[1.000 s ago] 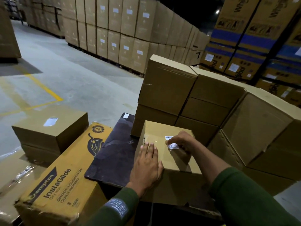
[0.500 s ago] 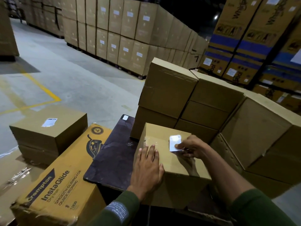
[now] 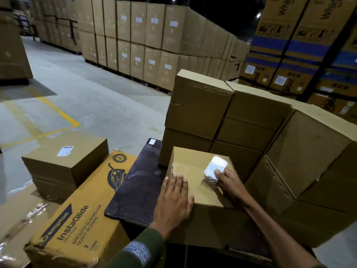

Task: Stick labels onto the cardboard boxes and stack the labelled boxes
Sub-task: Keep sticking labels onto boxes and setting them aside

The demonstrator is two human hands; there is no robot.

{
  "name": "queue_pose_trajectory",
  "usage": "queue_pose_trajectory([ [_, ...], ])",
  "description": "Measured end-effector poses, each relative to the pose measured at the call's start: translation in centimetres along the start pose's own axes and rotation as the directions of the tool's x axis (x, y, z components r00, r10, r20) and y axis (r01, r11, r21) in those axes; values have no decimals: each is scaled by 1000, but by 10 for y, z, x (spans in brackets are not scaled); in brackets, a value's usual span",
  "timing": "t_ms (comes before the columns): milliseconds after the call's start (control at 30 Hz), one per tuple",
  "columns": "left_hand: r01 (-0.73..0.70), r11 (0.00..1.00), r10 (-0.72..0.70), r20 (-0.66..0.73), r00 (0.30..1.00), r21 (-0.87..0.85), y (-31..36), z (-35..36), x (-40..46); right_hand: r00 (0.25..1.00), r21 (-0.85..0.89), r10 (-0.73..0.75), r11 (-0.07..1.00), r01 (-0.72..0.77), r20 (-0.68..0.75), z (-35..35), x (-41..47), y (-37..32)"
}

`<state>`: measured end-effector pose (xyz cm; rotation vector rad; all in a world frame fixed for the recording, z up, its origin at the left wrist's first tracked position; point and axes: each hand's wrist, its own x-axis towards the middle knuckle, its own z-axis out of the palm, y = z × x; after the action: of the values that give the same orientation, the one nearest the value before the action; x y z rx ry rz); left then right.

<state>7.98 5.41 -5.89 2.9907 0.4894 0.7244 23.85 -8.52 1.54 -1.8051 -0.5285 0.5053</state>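
A person in green sleeves works at a plain cardboard box [image 3: 195, 182] directly under both hands. The left hand [image 3: 172, 202] lies flat on the box's near left corner, fingers straight and together, holding nothing. The right hand [image 3: 230, 183] rests on the box's right side, fingertips [image 3: 219, 174] pressing the near edge of a shiny white label [image 3: 215, 167] against the top; whether any finger curls round the label cannot be told. The box sits on a dark table [image 3: 135, 190] that stretches left of the left hand. Beyond the hands and to their right, unlabelled boxes [image 3: 231, 113] are stacked. Left of the left hand lies a yellow printed carton [image 3: 77, 219], and further left a labelled box [image 3: 65, 161] tops a low stack on the floor.
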Motion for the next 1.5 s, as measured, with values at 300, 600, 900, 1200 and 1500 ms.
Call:
queue_pose_trajectory([
  [300,11,998,-12,6,1000,62,2,-4,1,991,-210,-97,971,114,87,11,47,-12],
  [600,27,998,-29,41,999,52,6,-2,1,966,-307,-146,929,208,214,-20,-1,23],
  [900,36,997,-42,86,995,69,5,-6,1,977,-238,-143,955,178,158,-4,28,12],
  [1200,17,998,-21,59,998,56,5,-4,0,981,-254,-146,951,176,130,2,28,10],
  [1500,2,999,-4,43,999,38,3,-3,1,983,-253,-118,956,150,141,-8,23,16],
])
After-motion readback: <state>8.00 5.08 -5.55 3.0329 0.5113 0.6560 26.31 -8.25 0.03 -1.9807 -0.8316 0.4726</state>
